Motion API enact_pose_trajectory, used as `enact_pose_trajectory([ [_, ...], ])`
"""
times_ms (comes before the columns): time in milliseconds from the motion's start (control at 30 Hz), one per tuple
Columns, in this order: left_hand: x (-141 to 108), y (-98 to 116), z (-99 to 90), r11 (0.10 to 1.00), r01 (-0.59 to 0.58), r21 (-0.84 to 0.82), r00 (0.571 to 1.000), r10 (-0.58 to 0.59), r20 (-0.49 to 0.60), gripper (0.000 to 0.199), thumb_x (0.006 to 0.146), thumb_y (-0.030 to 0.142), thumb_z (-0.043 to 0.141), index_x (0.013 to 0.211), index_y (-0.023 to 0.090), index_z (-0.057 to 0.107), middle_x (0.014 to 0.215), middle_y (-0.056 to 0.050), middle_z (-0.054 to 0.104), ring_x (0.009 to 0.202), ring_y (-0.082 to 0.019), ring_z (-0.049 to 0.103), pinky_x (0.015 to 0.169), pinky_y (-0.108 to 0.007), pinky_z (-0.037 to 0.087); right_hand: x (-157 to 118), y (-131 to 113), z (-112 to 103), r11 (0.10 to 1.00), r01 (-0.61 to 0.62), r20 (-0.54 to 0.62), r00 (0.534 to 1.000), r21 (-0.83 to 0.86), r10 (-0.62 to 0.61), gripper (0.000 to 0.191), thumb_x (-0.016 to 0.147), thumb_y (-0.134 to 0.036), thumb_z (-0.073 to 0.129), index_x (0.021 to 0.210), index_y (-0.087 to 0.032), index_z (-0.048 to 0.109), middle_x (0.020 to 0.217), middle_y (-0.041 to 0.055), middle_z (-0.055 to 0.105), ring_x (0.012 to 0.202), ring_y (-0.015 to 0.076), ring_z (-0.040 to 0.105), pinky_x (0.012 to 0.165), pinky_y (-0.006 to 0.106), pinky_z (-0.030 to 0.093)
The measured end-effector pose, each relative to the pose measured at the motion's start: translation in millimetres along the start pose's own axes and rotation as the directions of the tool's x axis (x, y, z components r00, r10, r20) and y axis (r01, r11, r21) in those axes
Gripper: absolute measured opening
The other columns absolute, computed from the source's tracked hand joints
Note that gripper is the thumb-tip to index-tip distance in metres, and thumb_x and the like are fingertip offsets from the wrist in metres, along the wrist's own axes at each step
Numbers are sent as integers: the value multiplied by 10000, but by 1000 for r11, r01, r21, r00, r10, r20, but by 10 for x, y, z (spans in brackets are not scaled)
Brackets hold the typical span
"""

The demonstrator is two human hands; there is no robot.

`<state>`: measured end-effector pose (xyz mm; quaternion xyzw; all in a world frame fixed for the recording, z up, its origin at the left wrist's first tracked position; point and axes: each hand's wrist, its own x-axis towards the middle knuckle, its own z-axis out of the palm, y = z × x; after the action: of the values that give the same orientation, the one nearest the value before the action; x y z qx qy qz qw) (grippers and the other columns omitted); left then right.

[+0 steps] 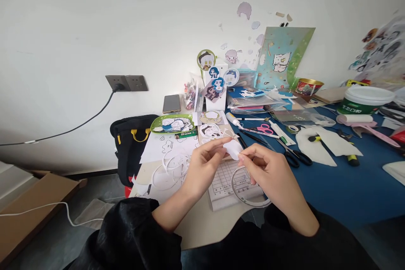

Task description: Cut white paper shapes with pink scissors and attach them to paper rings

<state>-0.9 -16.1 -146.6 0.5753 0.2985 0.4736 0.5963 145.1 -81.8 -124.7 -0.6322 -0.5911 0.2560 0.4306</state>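
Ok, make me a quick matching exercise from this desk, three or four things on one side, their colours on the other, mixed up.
Things:
1. small scissors
2. phone
3. tray of stickers
4. cutout held in both hands

Colours:
A. white
B. green
C. pink handles
D. grey

Pairs: 1-C, 2-D, 3-B, 4-A

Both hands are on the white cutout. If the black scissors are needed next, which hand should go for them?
Right. The right hand is nearer the black scissors, which lie just to its right; the left hand could likely keep its grip on the white cutout.
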Motion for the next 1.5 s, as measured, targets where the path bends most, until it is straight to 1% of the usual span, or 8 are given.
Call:
enact_pose_trajectory([
  [200, -1, -20, -20, 998, -24, -64, 999, 26, 34, 237, 832, 188, 618, 1039, 240, 721, 1109, -26, 719, 1001, -202, 664, 906, -327, 525, 6, -35, 16, 998, -42, 1, 999, 37, 42, 178, 853, -324, 516, 729, -224, 595, 622, -14, 625, 408, 115, 501, 395, 239, 375],
  [400, -20, 36, -10, 991, -83, -104, 996, 85, 9, 229, 839, 188, 625, 1030, 271, 721, 1121, 2, 714, 1032, -176, 649, 905, -285, 518, -10, -46, -91, 999, -40, -70, 997, 37, 42, 178, 847, -362, 558, 751, -229, 627, 629, -6, 639, 421, 114, 495, 420, 240, 418],
  [633, 62, 93, -101, 973, -177, -149, 973, 150, -174, 158, 784, 219, 692, 930, 250, 744, 1008, -11, 749, 985, -177, 662, 910, -294, 499, -3, -137, -93, 989, 53, -21, 998, 136, -51, 192, 858, -344, 569, 729, -215, 629, 575, -18, 594, 422, 112, 498, 439, 250, 389],
  [833, 143, 123, -182, 954, -116, -278, 946, 20, -323, 282, 664, 186, 775, 936, 209, 703, 746, 18, 719, 695, -107, 649, 718, -230, 518, 43, -196, 18, 983, 27, 52, 998, 184, -37, 189, 857, -343, 579, 741, -203, 629, 648, -8, 631, 420, 96, 487, 432, 241, 380],
  [933, 150, 128, -179, 951, -86, -297, 949, -12, -314, 299, 632, 159, 777, 922, 191, 711, 781, 20, 686, 664, -94, 619, 663, -216, 508, 52, -194, 39, 983, 14, 44, 999, 185, -23, 188, 856, -346, 583, 746, -199, 626, 667, -8, 636, 421, 87, 480, 432, 232, 378],
  [1133, 149, 95, -155, 925, -18, -381, 969, -77, -233, 65, 664, 203, 759, 721, 177, 738, 743, -4, 709, 729, -118, 618, 765, -252, 494, 79, -187, 89, 975, -14, -21, 1000, 223, 19, 191, 845, -358, 591, 759, -191, 623, 694, 5, 663, 402, 75, 465, 417, 218, 379],
  [1300, 138, 103, -153, 937, 3, -348, 972, -84, -218, 61, 670, 213, 767, 703, 176, 730, 723, 0, 713, 705, -105, 602, 754, -239, 476, 106, -180, 178, 972, 20, -128, 992, 233, 10, 209, 821, -386, 614, 757, -186, 622, 705, 22, 683, 368, 70, 461, 396, 218, 393],
  [1500, 116, 112, -143, 941, -9, -339, 975, -67, -213, 106, 668, 230, 778, 639, 170, 696, 670, 17, 655, 678, -94, 563, 721, -230, 461, 127, -157, 223, 980, 39, -172, 985, 193, -5, 224, 821, -404, 610, 751, -192, 628, 735, 32, 697, 371, 72, 473, 386, 215, 394],
])
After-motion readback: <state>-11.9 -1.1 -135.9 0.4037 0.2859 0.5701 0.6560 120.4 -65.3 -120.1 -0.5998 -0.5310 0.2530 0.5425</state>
